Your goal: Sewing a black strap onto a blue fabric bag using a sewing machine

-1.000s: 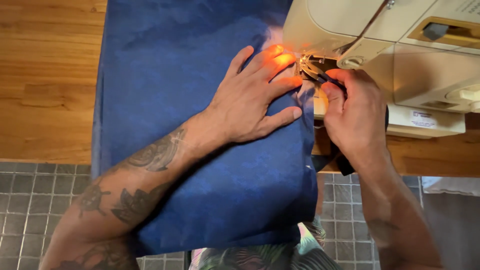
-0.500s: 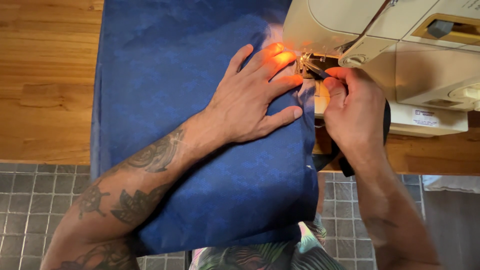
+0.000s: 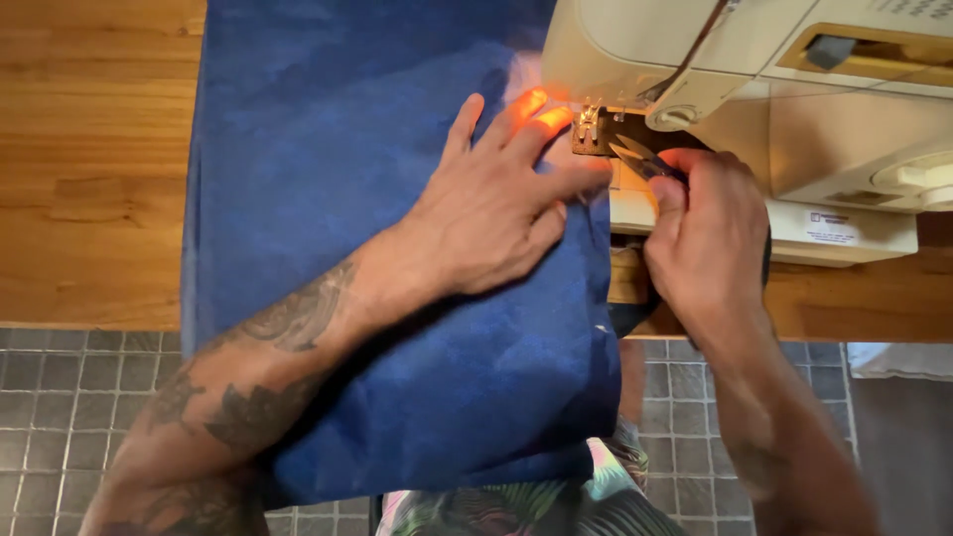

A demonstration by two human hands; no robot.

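Head view: left hand (image 3: 486,213) flat on blue fabric (image 3: 328,149).

left hand (image 3: 496,213): flat, palm down, fingers spread toward 1 o'clock | left forearm: tattooed, enters from 7 o'clock | right hand (image 3: 710,243): curled into a pinch, knuckles up, forearm from 5 o'clock

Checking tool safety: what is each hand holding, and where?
Right hand grips small snips by the handle end; left hand holds nothing, pressed flat on blue fabric.
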